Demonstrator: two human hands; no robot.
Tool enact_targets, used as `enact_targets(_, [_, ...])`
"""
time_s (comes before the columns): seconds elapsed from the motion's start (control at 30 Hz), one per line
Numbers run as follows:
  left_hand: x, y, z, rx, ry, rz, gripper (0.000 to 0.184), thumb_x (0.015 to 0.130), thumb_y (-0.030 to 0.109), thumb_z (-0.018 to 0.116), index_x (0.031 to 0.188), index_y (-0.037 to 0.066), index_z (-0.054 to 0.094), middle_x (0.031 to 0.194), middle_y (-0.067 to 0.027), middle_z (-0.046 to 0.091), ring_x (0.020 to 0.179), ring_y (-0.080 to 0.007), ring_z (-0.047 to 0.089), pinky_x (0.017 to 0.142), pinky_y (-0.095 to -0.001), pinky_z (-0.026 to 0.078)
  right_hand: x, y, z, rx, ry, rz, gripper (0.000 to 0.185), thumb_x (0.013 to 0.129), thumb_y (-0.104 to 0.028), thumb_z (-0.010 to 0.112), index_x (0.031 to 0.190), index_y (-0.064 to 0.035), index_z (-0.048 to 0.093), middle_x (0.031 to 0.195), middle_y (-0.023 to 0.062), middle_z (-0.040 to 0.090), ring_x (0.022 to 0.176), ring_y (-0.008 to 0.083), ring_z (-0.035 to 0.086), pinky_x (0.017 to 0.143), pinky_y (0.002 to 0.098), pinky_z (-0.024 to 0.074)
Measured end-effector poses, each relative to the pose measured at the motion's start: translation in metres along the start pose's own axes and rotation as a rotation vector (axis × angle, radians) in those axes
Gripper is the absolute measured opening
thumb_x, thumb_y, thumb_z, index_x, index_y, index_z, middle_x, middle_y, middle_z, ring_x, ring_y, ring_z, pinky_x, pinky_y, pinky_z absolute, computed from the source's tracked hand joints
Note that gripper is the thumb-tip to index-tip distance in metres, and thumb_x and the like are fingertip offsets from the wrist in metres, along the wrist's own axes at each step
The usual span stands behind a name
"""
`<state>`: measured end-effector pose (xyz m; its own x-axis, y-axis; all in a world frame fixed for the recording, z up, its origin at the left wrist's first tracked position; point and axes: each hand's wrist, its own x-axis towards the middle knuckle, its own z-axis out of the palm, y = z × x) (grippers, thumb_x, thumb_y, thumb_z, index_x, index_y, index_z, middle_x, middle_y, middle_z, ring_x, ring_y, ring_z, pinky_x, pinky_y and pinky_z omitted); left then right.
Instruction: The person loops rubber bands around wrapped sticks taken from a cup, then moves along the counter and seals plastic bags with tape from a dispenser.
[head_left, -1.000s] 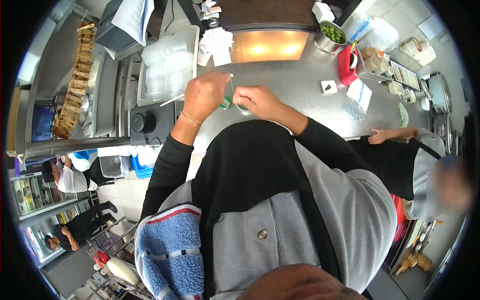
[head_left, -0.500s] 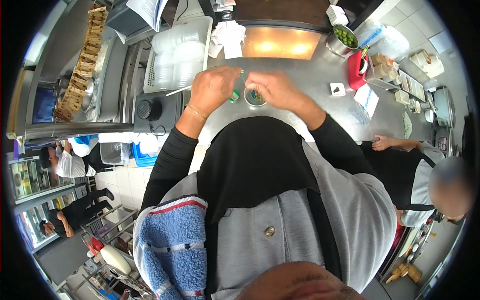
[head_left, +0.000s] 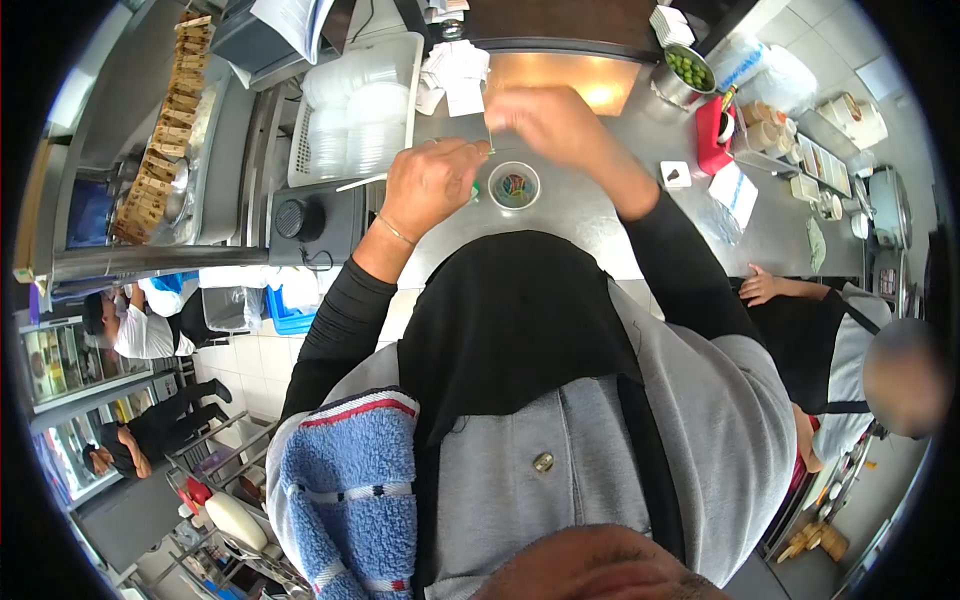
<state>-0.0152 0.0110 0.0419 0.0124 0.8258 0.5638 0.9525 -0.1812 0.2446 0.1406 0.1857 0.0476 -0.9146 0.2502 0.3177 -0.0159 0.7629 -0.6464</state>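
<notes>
Steel counter (head_left: 585, 228) stretches wide between cup (head_left: 514, 207) and white dish (head_left: 679, 181).

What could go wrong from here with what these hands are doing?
A thin strand seems stretched between the right hand and the left hand, which appears to grip a white stick; the strand might slip or snap. The round bowl sits open close by, so a knock could spill its coloured bands, apparently rubber.

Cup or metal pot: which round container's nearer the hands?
The cup with multicoloured strands, beside the left hand; the metal pot of green fruit stands farther off.
</notes>
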Motion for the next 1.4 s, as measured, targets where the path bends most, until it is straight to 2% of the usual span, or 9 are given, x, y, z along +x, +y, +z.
enact_targets(0.07, [0.005,0.007,-0.002,-0.049,0.039,0.014,0.01,0.089,0.011,0.077,0.098,0.009,0.079,0.083,-0.0064,0.073,0.07,-0.0281,0.07,0.064,-0.0379,0.056,0.025,0.062,0.021,0.495,0.094,0.014,0.015,0.103,-0.018,0.065,0.1,-0.0031,0.068,0.092,-0.0038,0.068,0.086,0.0096,0.061,0.082,0.0295,0.0526])
enact_targets(0.27, [0.011,-0.009,-0.009,0.028,0.147,-0.056,0.011,0.089,0.012,0.077,0.099,0.009,0.079,0.082,-0.0067,0.073,0.069,-0.028,0.069,0.062,-0.0379,0.056,-0.032,0.025,0.085,0.68,0.089,0.28,0.015,0.102,-0.018,0.066,0.101,-0.0029,0.067,0.09,-0.002,0.067,0.085,0.0103,0.06,0.08,0.0292,0.0514])
enact_targets(0.47, [0.004,-0.009,0.006,0.062,0.025,-0.048,0.01,0.089,0.011,0.076,0.098,0.009,0.079,0.082,-0.0072,0.072,0.071,-0.028,0.07,0.062,-0.0385,0.057,-0.018,-0.026,0.005,-0.237,0.038,-0.078,0.013,0.101,-0.018,0.064,0.101,-0.0053,0.068,0.09,0.0047,0.072,0.089,0.0127,0.068,0.079,0.0329,0.0528])
enact_targets(0.67, [0.015,0.009,-0.001,-0.04,0.182,-0.012,0.009,0.089,0.01,0.075,0.097,0.009,0.078,0.083,-0.007,0.072,0.071,-0.0286,0.071,0.063,-0.0389,0.057,-0.005,0.086,0.081,0.716,0.135,0.086,0.021,0.104,-0.03,0.066,0.103,-0.0094,0.07,0.089,0.0026,0.071,0.087,0.0096,0.064,0.08,0.0328,0.053])
enact_targets(0.7, [0.016,-0.001,-0.001,-0.002,0.202,-0.032,0.009,0.088,0.01,0.075,0.097,0.009,0.078,0.083,-0.0072,0.073,0.071,-0.0285,0.071,0.063,-0.0388,0.057,-0.023,0.065,0.082,0.557,0.017,0.151,0.026,0.106,-0.033,0.066,0.105,-0.0081,0.07,0.086,0.0007,0.07,0.088,0.0063,0.06,0.08,0.0312,0.0521])
enact_targets(0.9, [0.004,-0.005,0.001,0.072,-0.014,-0.039,0.01,0.086,0.006,0.077,0.096,0.006,0.078,0.085,-0.0091,0.074,0.073,-0.0284,0.072,0.065,-0.0375,0.058,-0.011,-0.039,0.005,-0.278,0.025,-0.024,0.018,0.104,-0.023,0.055,0.091,-0.0149,0.064,0.089,0.0107,0.071,0.085,0.0384,0.069,0.066,0.0486,0.0528])
enact_targets(1.07, [0.021,0.015,-0.009,-0.079,0.127,-0.005,0.01,0.087,0.007,0.078,0.096,0.006,0.078,0.084,-0.0085,0.074,0.073,-0.0284,0.072,0.066,-0.0374,0.058,0.009,0.072,0.043,0.441,0.089,0.167,0.022,0.105,-0.023,0.06,0.104,-0.0027,0.07,0.091,0.0066,0.073,0.088,0.0118,0.066,0.083,0.0326,0.054])
enact_targets(1.27, [0.011,-0.01,-0.003,-0.011,0.087,0.003,0.01,0.086,0.007,0.079,0.096,0.006,0.078,0.083,-0.0088,0.073,0.072,-0.0285,0.071,0.064,-0.0373,0.057,-0.029,-0.029,0.006,-0.267,0.002,-0.021,0.01,0.097,-0.025,0.066,0.1,-0.0166,0.071,0.093,0.0095,0.073,0.085,0.0336,0.07,0.076,0.0414,0.0549])
enact_targets(1.4, [0.023,0.016,-0.001,-0.105,0.14,0.091,0.008,0.087,0.011,0.078,0.095,0.009,0.077,0.08,-0.0064,0.071,0.07,-0.0279,0.07,0.061,-0.0389,0.056,0.012,0.034,0.006,0.29,0.153,-0.021,0.011,0.098,-0.024,0.068,0.1,-0.0138,0.068,0.084,0.0015,0.069,0.079,0.0225,0.068,0.071,0.0358,0.0523])
